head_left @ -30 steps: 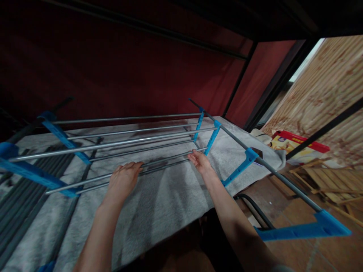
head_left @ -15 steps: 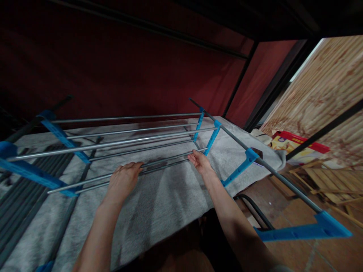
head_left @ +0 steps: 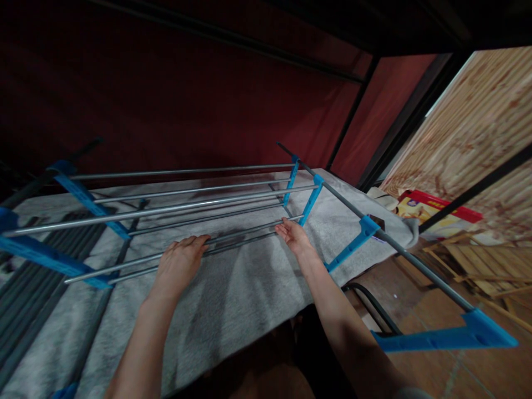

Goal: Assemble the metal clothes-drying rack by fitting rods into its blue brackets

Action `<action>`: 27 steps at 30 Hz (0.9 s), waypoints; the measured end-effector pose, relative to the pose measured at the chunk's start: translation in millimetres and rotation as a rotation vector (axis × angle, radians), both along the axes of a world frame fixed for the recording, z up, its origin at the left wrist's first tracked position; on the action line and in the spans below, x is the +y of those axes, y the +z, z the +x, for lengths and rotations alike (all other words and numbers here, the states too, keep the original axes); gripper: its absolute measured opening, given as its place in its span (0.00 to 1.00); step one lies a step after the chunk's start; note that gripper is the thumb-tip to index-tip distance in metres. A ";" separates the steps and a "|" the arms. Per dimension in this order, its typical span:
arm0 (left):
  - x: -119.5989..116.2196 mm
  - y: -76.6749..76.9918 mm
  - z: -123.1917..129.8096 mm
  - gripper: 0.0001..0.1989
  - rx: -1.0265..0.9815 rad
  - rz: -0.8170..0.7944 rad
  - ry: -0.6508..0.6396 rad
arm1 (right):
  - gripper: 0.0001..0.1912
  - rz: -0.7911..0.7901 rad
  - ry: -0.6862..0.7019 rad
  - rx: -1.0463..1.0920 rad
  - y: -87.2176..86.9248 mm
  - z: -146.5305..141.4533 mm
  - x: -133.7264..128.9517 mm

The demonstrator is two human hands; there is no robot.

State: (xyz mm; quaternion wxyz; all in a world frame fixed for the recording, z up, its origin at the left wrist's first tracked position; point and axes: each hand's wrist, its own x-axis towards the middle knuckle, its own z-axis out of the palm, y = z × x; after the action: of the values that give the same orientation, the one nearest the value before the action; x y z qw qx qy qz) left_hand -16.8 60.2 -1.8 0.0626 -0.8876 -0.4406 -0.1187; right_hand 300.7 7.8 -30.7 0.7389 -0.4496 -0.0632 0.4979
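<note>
Left hand (head_left: 183,257) grip looks wrapped over metal rod (head_left: 241,233), right hand (head_left: 293,234) pinches it; uneven push, I judge, could unseat blue bracket (head_left: 44,254).

We see a slim grey metal rod (head_left: 241,233) running lengthwise along the near side of a rack (head_left: 199,204) of parallel grey rods and blue brackets. Its left tip juts past one blue bracket (head_left: 50,257); its right end reaches another. We cannot tell whether either end is seated. The rack rests on grey cloth (head_left: 249,288).
</note>
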 end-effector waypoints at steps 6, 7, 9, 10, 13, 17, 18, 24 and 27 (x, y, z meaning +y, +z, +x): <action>-2.0 1.7 0.6 0.20 -0.009 0.012 0.007 | 0.06 -0.005 0.018 0.000 1.8 -1.2 -1.3; -2.2 2.0 0.8 0.20 -0.004 0.016 0.009 | 0.06 -0.006 0.025 0.000 2.1 -2.8 -1.3; -2.6 2.7 1.5 0.19 0.007 0.020 0.010 | 0.06 -0.009 0.052 0.001 2.5 -8.0 -0.9; -2.8 3.0 2.1 0.19 0.012 0.020 0.011 | 0.05 -0.007 0.073 0.002 2.4 -11.6 -0.6; -4.4 4.3 3.9 0.19 0.020 0.021 0.016 | 0.04 0.003 0.160 0.004 1.8 -25.5 1.1; -9.8 6.6 4.9 0.17 -0.003 0.015 0.022 | 0.02 0.018 0.275 0.001 0.8 -44.1 2.5; -11.5 7.4 5.0 0.17 -0.013 0.005 0.020 | 0.02 0.021 0.295 0.001 0.7 -47.6 2.8; -16.9 8.3 6.5 0.16 -0.072 -0.048 0.010 | 0.06 0.019 0.288 0.001 -0.1 -55.3 5.8; -17.1 6.2 6.0 0.16 -0.108 -0.062 0.017 | 0.07 0.024 0.266 -0.012 -1.7 -54.4 6.1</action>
State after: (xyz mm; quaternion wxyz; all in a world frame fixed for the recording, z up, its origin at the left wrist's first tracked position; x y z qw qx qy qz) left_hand -10.8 43.2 4.4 0.0122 -0.8777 -0.4543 -0.1521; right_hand 246.3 13.9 -32.3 0.6711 -0.4313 -0.1326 0.5882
